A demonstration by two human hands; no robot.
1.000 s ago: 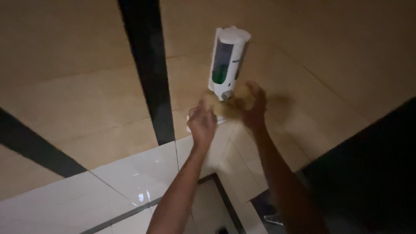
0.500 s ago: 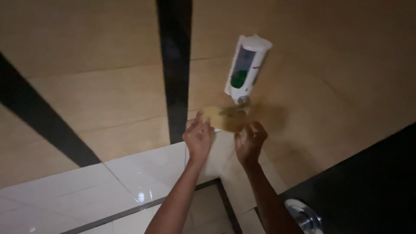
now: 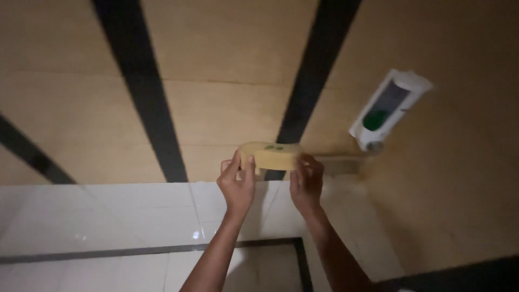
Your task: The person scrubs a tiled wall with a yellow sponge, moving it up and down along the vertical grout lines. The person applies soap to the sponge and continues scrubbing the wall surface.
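A yellow sponge [image 3: 270, 155] with small green marks on top is held out in front of a tan tiled wall. My left hand [image 3: 237, 183] grips its left end with thumb and fingers. Its right end is pinched by my right hand [image 3: 306, 181]. Both forearms reach up from the bottom of the view. A white wall-mounted soap dispenser [image 3: 388, 110] with a dark window and green liquid inside hangs up and to the right of the sponge, apart from it.
The tan wall [image 3: 227, 81] carries two black vertical stripes [image 3: 141, 86]. White glossy tiles [image 3: 108, 221] lie below the hands, with a dark grout band. A dark surface shows at the bottom right corner.
The view has swung left, so the dispenser now sits farther right. Both hands have come away from under the dispenser and now hold the sponge stretched between them.
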